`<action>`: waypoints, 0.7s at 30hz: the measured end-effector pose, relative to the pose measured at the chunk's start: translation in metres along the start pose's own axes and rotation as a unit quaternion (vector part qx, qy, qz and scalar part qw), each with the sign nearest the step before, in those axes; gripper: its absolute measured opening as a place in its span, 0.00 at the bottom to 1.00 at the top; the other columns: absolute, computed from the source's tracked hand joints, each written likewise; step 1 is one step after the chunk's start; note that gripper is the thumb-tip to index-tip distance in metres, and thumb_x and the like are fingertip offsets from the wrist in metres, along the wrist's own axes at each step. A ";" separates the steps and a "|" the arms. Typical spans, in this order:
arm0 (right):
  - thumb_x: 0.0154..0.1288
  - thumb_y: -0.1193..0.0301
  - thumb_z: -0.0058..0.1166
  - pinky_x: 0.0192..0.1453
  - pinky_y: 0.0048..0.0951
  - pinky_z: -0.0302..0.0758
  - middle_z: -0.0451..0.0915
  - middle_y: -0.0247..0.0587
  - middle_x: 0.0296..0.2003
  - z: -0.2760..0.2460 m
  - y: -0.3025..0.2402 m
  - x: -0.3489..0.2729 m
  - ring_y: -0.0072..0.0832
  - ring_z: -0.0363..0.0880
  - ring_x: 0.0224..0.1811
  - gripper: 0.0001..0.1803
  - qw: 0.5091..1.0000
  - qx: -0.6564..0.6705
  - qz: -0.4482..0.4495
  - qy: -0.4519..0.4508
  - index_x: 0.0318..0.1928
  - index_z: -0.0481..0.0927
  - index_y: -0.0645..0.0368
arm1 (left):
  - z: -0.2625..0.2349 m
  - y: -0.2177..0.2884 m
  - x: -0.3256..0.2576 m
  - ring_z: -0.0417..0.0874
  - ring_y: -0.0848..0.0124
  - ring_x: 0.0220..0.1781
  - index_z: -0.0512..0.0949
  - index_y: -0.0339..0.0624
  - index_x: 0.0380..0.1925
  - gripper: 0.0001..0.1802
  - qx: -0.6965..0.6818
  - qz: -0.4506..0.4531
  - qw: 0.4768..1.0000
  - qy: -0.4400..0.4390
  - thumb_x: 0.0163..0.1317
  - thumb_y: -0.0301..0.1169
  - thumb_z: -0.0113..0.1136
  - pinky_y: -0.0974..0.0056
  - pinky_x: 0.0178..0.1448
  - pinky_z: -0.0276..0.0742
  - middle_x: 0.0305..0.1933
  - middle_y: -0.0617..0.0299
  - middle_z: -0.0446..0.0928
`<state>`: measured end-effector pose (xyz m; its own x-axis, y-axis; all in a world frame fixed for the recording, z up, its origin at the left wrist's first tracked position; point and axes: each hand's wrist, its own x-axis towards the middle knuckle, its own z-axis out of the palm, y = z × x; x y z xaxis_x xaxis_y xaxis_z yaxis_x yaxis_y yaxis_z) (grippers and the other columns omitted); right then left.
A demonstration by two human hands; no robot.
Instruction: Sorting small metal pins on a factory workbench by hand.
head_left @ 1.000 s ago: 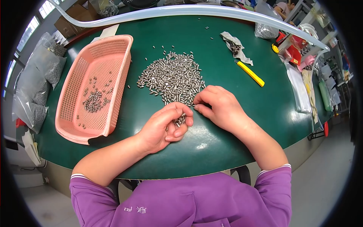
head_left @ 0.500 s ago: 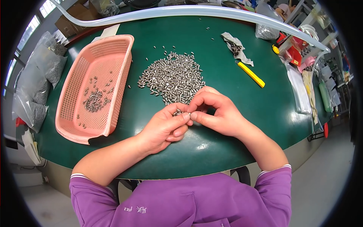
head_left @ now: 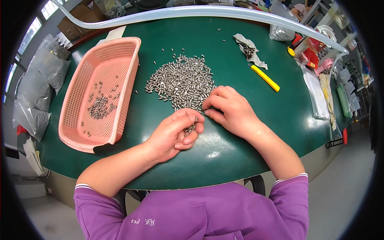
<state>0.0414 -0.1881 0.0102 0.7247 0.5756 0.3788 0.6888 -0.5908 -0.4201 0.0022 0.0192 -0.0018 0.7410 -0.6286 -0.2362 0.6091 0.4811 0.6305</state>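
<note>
A broad heap of small silvery metal pins with rounded ends lies on the green tabletop, just beyond my hands. Cupped at the near edge of this heap, my left hand holds several of the metal pins in its curled fingers, one of them up by the thumb and index fingertips. My right hand is beside the heap's near right edge, its thumb and fingertips drawn together close to the pins; whether anything is between them is too small to make out. To the left stands a pink plastic basket with a small pile of pins inside.
A yellow utility knife lies to the right, near a crumpled cloth with dark pieces on it. Filled clear bags line the left side. A translucent tube arches across the far edge. Clear plastic sheets lie at the right edge.
My right hand has moved away from the left fingertips, slightly up and right to the heap's edge. The left hand has turned a little, showing the pins in its palm more.
</note>
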 end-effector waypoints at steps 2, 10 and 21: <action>0.50 0.74 0.62 0.41 0.35 0.73 0.73 0.35 0.34 -0.001 0.001 0.000 0.35 0.73 0.39 0.09 1.000 -0.010 0.008 0.003 0.34 0.79 0.53 | 0.001 0.000 0.000 0.63 0.78 0.21 0.70 0.39 0.41 0.09 0.002 0.001 1.000 -0.003 0.69 0.32 0.44 0.76 0.18 0.53 0.35 0.58 0.70; 0.50 0.74 0.62 0.41 0.35 0.72 0.72 0.35 0.31 -0.001 0.000 0.000 0.35 0.73 0.39 0.08 1.000 -0.008 0.005 -0.003 0.33 0.78 0.53 | -0.005 -0.002 0.001 0.63 0.76 0.23 0.69 0.38 0.37 0.12 -0.019 0.018 1.000 -0.006 0.71 0.35 0.39 0.75 0.19 0.53 0.36 0.53 0.70; 0.53 0.75 0.61 0.44 0.32 0.71 0.75 0.32 0.34 -0.007 -0.013 0.003 0.32 0.74 0.40 0.07 0.995 0.083 -0.042 0.030 0.33 0.78 0.53 | 0.001 -0.001 0.001 0.64 0.79 0.22 0.68 0.40 0.41 0.06 0.012 0.001 1.000 0.014 0.68 0.30 0.45 0.76 0.19 0.53 0.36 0.58 0.71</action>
<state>0.0345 -0.1826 0.0226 0.6677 0.5819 0.4642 0.7382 -0.4370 -0.5139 0.0021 0.0173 -0.0020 0.7505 -0.6098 -0.2547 0.6003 0.4678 0.6487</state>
